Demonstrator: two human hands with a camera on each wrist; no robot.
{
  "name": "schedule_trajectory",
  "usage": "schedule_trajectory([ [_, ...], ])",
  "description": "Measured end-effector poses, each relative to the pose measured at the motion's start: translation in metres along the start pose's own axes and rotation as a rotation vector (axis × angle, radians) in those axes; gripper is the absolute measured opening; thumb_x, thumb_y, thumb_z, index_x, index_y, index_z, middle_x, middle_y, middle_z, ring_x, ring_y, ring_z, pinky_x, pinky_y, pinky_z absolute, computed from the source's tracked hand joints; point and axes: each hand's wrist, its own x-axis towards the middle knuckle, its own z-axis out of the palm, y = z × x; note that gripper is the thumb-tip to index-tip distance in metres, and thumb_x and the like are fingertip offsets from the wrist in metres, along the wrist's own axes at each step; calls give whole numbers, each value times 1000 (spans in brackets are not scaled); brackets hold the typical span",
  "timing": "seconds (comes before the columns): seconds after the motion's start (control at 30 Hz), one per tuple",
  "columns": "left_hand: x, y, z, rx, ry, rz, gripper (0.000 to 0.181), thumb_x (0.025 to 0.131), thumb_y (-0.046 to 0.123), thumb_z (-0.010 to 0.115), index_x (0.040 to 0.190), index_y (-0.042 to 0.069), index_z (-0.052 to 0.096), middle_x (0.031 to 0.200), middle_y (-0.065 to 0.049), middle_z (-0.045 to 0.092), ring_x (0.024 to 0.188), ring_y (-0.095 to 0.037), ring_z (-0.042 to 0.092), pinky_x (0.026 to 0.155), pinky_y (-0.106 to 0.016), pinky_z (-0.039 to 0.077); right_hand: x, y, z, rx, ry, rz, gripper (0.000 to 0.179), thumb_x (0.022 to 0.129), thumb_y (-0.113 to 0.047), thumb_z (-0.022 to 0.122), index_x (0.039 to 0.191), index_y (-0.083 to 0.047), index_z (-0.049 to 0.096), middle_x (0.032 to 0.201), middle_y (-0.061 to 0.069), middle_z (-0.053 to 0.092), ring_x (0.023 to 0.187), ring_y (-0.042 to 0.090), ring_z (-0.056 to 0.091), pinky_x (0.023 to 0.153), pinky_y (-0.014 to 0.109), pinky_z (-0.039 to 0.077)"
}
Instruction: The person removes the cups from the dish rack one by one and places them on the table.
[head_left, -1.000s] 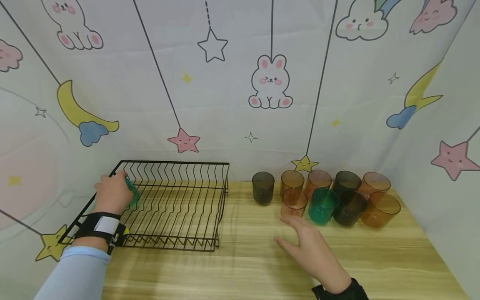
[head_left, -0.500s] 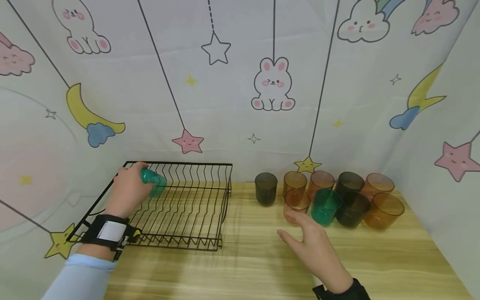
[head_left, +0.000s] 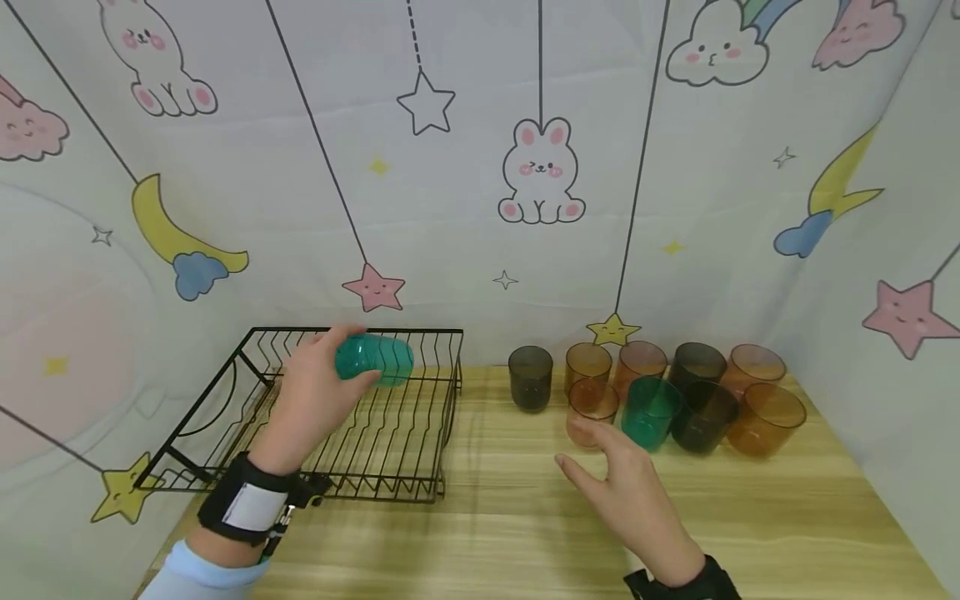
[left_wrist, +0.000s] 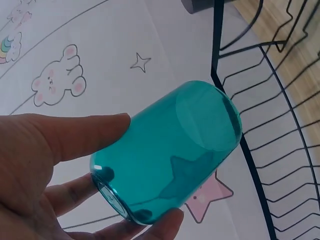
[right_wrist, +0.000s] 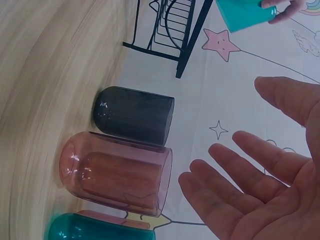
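My left hand (head_left: pixel 318 396) grips a clear teal cup (head_left: pixel 375 360) near its base, thumb on one side and fingers on the other. The cup lies tipped on its side in the air, over the black wire dish rack (head_left: pixel 382 433), its mouth pointing right in the head view. In the left wrist view the teal cup (left_wrist: pixel 170 150) shows nothing inside. My right hand (head_left: pixel 637 500) hovers over the table with thumb and fingers spread, just in front of a pinkish-orange cup (head_left: pixel 592 404). In the right wrist view nothing lies between the fingers of the right hand (right_wrist: pixel 260 185).
Right of the rack, a dark grey cup (head_left: pixel 530 379) stands apart by a little. Beside it are several upright cups in two rows, among them a green cup (head_left: pixel 649 414) and an amber cup (head_left: pixel 765 421). A cartoon-printed cloth (head_left: pixel 465 208) hangs behind the wooden table (head_left: pixel 495 533).
My left hand has lifted the teal cup from the rack's left side and carried it right, tipping it sideways. The right hand has hardly moved.
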Motion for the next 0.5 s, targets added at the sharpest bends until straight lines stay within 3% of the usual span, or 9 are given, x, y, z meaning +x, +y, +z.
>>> schedule_trajectory([
  [0.3,-21,29,17,-142,52,44,59,78,26,76,131,18,51,115,-12,51,95,-25,55,69,-34,52,0,-3,-1,-1,3,12,53,81,-50,66,124,-20,58,122,-10,54,111,10,50,89,38,44],
  [0.5,-36,45,36,-272,77,82,60,75,27,77,129,19,52,118,-2,53,96,-13,55,71,-27,50,-2,-5,-1,15,4,25,51,81,-46,68,124,-21,57,122,-11,54,111,10,50,88,37,44],
])
